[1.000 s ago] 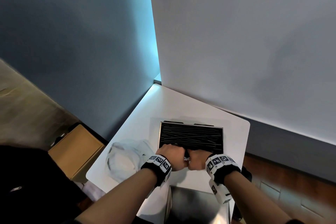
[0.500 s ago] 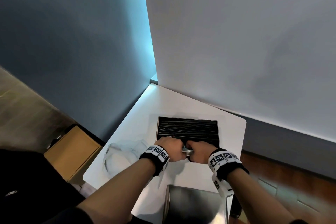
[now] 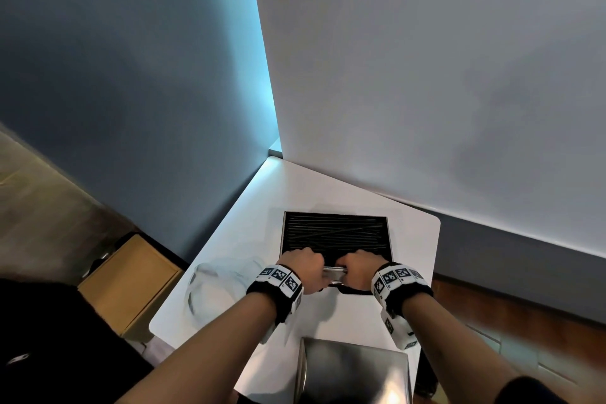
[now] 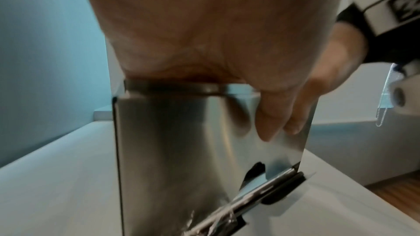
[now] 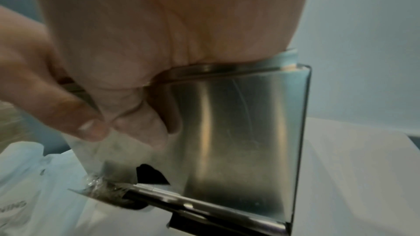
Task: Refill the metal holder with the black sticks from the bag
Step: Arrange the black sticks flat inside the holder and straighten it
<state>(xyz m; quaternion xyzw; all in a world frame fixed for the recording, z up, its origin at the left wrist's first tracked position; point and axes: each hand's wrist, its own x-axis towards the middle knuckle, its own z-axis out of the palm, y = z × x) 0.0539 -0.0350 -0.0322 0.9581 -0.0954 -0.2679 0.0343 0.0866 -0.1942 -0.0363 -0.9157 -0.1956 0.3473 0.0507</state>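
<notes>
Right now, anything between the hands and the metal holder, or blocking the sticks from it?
Nothing visible. The left hand and right hand already grip the near rim of the metal holder. The black sticks lie inside its open top. The bag lies left, apart.

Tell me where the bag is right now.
In the head view the bag lies crumpled on the white table, just left of the left hand and the metal holder.

bare table (image 3: 328,187) behind holder (image 3: 390,239), walls (image 3: 426,75) beyond, bag (image 3: 216,289) left, metal box (image 3: 354,371) near
</notes>
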